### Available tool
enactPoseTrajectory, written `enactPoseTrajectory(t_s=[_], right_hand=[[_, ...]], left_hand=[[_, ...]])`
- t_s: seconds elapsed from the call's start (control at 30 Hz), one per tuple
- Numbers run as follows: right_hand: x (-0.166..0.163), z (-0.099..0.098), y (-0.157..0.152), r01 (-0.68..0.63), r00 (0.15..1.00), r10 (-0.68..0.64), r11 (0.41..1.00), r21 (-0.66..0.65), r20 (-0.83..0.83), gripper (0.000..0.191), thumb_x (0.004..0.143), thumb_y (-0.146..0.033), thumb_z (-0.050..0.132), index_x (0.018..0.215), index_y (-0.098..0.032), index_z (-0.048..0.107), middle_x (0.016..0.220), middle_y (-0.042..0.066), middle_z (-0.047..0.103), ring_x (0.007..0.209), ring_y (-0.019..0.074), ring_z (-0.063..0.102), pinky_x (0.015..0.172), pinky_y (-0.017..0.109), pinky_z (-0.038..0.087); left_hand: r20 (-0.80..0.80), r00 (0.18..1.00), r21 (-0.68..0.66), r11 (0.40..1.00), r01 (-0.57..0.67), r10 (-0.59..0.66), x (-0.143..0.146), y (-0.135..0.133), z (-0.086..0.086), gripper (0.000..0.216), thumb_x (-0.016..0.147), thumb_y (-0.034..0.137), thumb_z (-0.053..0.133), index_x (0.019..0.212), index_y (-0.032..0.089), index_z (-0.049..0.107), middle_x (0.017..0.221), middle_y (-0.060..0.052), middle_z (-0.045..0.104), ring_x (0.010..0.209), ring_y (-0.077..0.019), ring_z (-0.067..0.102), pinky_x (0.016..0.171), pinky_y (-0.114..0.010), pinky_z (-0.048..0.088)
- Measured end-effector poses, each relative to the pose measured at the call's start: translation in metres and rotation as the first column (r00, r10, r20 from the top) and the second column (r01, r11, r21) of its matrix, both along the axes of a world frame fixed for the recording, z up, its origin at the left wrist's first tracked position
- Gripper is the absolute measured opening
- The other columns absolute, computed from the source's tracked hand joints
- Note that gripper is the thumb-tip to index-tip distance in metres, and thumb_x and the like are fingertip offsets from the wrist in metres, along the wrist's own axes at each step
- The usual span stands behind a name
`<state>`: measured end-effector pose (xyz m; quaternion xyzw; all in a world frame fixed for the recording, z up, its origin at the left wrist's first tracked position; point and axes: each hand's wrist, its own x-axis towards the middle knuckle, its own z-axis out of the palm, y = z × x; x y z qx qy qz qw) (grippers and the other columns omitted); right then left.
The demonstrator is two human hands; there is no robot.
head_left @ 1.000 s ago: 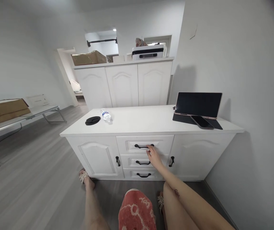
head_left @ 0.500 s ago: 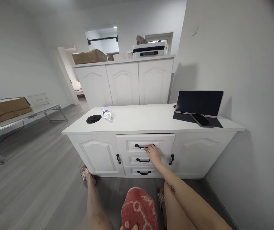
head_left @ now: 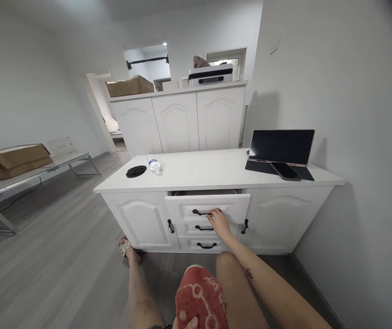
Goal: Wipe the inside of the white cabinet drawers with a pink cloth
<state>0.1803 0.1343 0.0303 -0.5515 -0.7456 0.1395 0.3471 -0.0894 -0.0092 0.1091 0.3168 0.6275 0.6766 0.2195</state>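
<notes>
My right hand (head_left: 219, 224) has its fingers hooked round the right part of the black drawer handle (head_left: 200, 212). That handle belongs to the top drawer (head_left: 178, 209) of a low white cabinet, and the drawer stands partly pulled out, with a dark gap above its front. At the bottom edge, my left hand (head_left: 192, 323) grips a red fuzzy cloth (head_left: 199, 292) with pale patterns; only a thumb and a bit of finger show. Two lower drawers with black handles, the middle one (head_left: 204, 228) and the bottom one (head_left: 207, 246), are closed.
On the cabinet top (head_left: 196, 171) are a black round object (head_left: 136, 171), a clear bottle (head_left: 154, 164) lying down, a propped-up tablet (head_left: 281, 146) and a phone (head_left: 286, 171). Cardboard box (head_left: 14, 160) on a table, left. My knees flank the cloth.
The top drawer has come out toward me from nearly closed, pulled by my right hand on its handle. My right knee has moved inward. My left hand keeps the cloth.
</notes>
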Motion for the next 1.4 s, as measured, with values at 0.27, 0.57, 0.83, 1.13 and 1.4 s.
enactPoseTrajectory(t_s=[0.27,0.57,0.83,1.13,1.4], right_hand=[[0.0,-0.001,-0.006,-0.01,1.0,0.01,1.0,0.009,0.012,0.023,0.092,-0.034,0.04,0.093,-0.021,0.06,0.102,0.007,0.06,0.089,0.02,0.06,0.072,0.029,0.044],[-0.002,-0.007,-0.021,-0.001,1.0,0.0,0.999,0.044,0.019,0.031,0.092,-0.041,0.04,0.093,-0.02,0.062,0.099,0.007,0.06,0.086,0.0202,0.061,0.071,0.029,0.045],[-0.002,-0.012,-0.04,0.001,0.999,-0.004,0.997,0.074,0.045,0.036,0.094,-0.042,0.034,0.094,-0.018,0.061,0.1,0.008,0.06,0.081,0.0195,0.062,0.067,0.03,0.046],[-0.003,-0.016,-0.07,0.031,0.992,-0.037,0.998,0.046,0.122,0.03,0.095,-0.039,0.036,0.093,-0.02,0.059,0.1,0.006,0.059,0.079,0.0174,0.062,0.063,0.027,0.044],[-0.007,-0.013,-0.099,0.075,0.967,-0.073,0.997,0.003,0.243,0.027,0.095,-0.038,0.037,0.1,-0.019,0.055,0.111,0.007,0.057,0.077,0.0156,0.064,0.058,0.026,0.044]], left_hand=[[-0.032,0.995,0.06,0.994,-0.09,0.092,0.013,0.005,-0.01,0.012,0.08,0.042,0.049,0.088,0.038,0.055,0.071,0.007,0.055,0.088,-0.0261,0.066,0.055,-0.035,0.049],[0.027,0.99,-0.008,0.991,-0.137,0.137,0.004,0.009,-0.034,0.017,0.079,0.045,0.047,0.092,0.038,0.056,0.083,0.007,0.056,0.099,-0.0284,0.063,0.06,-0.037,0.049],[0.154,0.964,-0.132,0.971,-0.198,0.218,-0.005,0.003,-0.043,0.015,0.08,0.036,0.042,0.082,0.028,0.054,0.076,0.008,0.055,0.106,-0.0275,0.059,0.072,-0.035,0.047],[0.338,0.94,-0.236,0.971,0.046,0.038,-0.005,-0.024,-0.011,0.016,0.078,0.033,0.047,0.083,0.03,0.061,0.082,0.008,0.063,0.105,-0.0272,0.06,0.073,-0.036,0.05],[0.557,0.821,-0.224,0.928,0.296,-0.127,0.059,-0.065,0.005,0.022,0.075,0.032,0.055,0.095,0.032,0.062,0.092,0.0,0.069,0.099,-0.0349,0.064,0.066,-0.045,0.053]])
